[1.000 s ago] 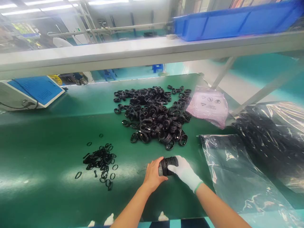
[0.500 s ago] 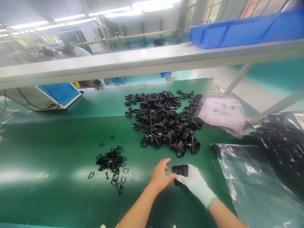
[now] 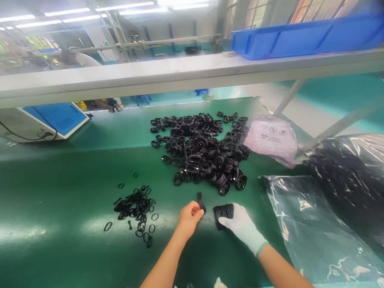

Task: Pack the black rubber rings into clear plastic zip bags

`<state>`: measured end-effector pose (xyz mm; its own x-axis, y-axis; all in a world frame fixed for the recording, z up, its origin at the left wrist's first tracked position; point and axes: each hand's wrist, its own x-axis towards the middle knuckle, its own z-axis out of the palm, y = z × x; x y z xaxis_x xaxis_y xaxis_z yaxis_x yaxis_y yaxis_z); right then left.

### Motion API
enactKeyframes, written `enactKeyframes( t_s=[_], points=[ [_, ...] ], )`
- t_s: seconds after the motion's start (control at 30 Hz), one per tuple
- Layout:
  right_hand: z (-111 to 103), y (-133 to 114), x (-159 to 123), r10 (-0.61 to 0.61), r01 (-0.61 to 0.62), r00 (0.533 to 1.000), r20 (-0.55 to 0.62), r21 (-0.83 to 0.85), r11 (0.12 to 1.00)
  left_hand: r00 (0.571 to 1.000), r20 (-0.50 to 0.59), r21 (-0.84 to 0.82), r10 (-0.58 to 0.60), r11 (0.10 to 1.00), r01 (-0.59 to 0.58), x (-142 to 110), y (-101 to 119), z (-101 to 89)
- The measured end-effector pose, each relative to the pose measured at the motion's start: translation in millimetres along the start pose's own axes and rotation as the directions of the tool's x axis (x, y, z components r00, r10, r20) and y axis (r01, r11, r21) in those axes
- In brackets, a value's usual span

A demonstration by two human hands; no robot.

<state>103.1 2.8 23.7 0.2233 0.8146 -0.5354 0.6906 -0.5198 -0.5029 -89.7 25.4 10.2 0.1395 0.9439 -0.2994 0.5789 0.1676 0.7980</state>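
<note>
1. Room (image 3: 186, 28): pale, blurred, lit by ceiling tubes (image 3: 125, 6); teal floor (image 3: 345, 94) at right, low blue stools (image 3: 142, 99) visible below the shelf line
2. Work table (image 3: 75, 172): green, smooth, whitish glare at left and centre
3. Shelf (image 3: 150, 76): white, crosses the view above the table; long blue bin (image 3: 288, 38) stands on it, right side
4. Clear bag (image 3: 315, 224): flat, glossy, table's right; bulky bag with black contents (image 3: 345, 168) just beside it
5. Heap of coils (image 3: 207, 156): mid-table, beyond the hands; black cable in small oval loops, tangled, some metal glints; pink pouch (image 3: 271, 138) close by its right edge
6. Pile of rings (image 3: 135, 205): thin, black, left of the hands; a few loose around it
7. Right hand (image 3: 244, 228): white glove, gripping a batch of coils (image 3: 225, 211) on the table; loops packed side by side, ridged, matte black, thumb across the front
8. Left hand (image 3: 188, 220): bare, fingers pinching the near end of a slim coil (image 3: 201, 199); on edge, strands parallel, leaning slightly, apart from the batch
</note>
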Motion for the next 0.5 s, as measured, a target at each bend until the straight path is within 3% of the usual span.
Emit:
enactKeyframes(
  t_s=[0.1, 0.23, 0.5],
  points=[
    [-0.8, -0.3, 0.5, -0.012, 0.012, 1.0, -0.002, 0.012, 1.0, 0.986, 0.168, -0.2, 0.007, 0.98, 0.027, -27.6, -8.6, 27.1],
    [-2.8, 0.2, -0.8, -0.033, 0.033, 0.999, 0.003, 0.007, 0.999, 0.99, 0.135, -0.068, 0.036, 0.997, -0.027, -37.3, -7.1, 46.7],
    [-5.3, 3.1, -4.7, -0.083, 0.083, 0.997, 0.011, -0.013, 0.996, 0.997, 0.076, 0.168, 0.007, 0.986, -0.02, -41.6, 1.7, 51.7]
  ],
)
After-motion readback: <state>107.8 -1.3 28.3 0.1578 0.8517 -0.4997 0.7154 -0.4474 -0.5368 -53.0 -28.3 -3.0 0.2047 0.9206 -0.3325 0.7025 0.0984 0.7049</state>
